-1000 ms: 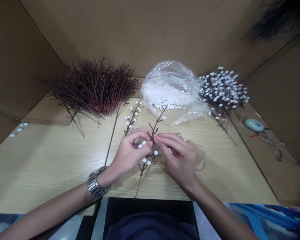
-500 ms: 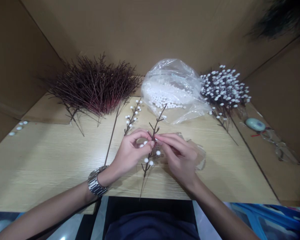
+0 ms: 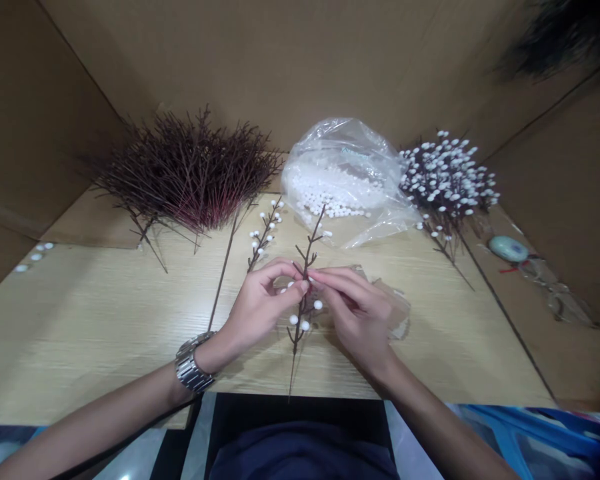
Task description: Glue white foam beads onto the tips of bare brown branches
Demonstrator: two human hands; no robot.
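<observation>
A brown artificial twig (image 3: 300, 327) stands roughly upright before me, white berries on its lower side shoots and bare shoots above. My left hand (image 3: 267, 297) pinches its middle between thumb and forefinger. From the right, my right hand (image 3: 357, 307) has thumb and fingertips pressed together at a white berry (image 3: 311, 280) against the stem; the fingers partly hide it. Behind my left hand lies another twig with white berries (image 3: 264, 233). A clear plastic bag (image 3: 347, 173) of loose white berries sits just beyond.
Bare brown twigs (image 3: 185, 173) are heaped at the back left, berried twigs (image 3: 447, 173) at the back right. Several loose berries (image 3: 37, 257) lie far left. A pale green oval object (image 3: 509, 249) is on the right. Cardboard walls (image 3: 300, 73) surround the table (image 3: 130, 320).
The held twig has tilted: its top has swung left and its lower end right. Both hands stay in nearly the same place, still pinching.
</observation>
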